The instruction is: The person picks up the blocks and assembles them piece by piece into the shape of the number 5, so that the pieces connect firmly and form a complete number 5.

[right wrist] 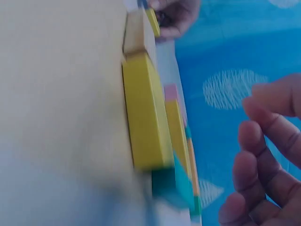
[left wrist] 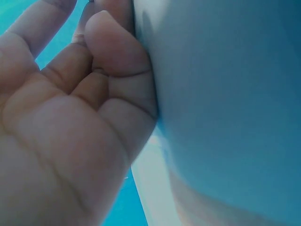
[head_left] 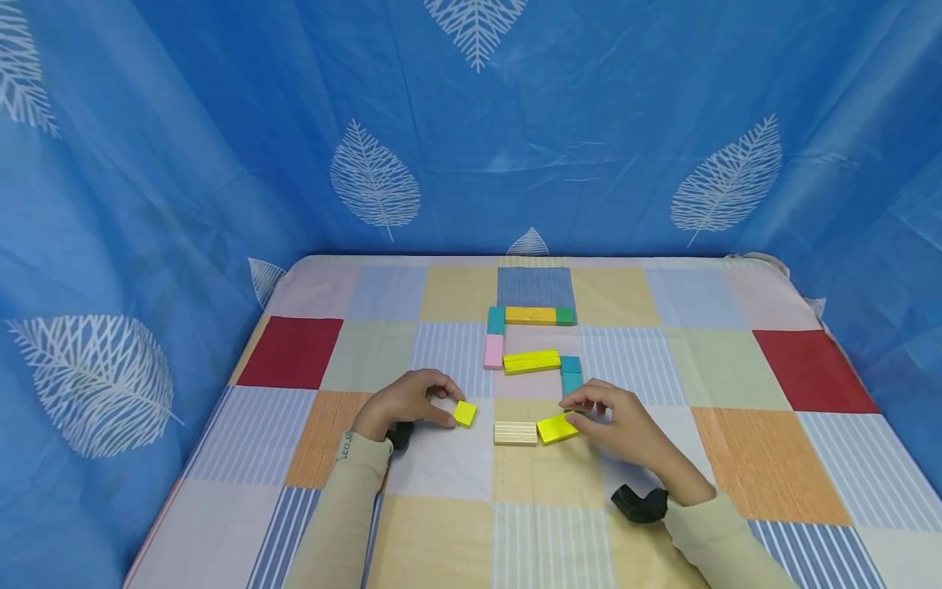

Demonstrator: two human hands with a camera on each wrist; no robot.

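At the left, my left hand (head_left: 415, 401) pinches a small yellow block (head_left: 465, 413) between thumb and fingertips, close over the cloth; the left wrist view shows only the palm and curled fingers. My right hand (head_left: 614, 421) hovers just above and right of a longer yellow block (head_left: 557, 428). Its loosely bent fingers (right wrist: 249, 134) stand apart from that block in the right wrist view, with nothing between them. The longer yellow block lies end to end with a pale wooden block (head_left: 515, 433). Beyond its right end is a teal block (head_left: 571, 378).
Farther back, a pink block (head_left: 494, 352), a yellow pair (head_left: 531, 361), an orange block (head_left: 531, 316) and a green block (head_left: 565, 316) form an outline with teal pieces. A patchwork cloth (head_left: 412, 523) covers the table; blue leaf-print curtains (head_left: 552, 164) surround it.
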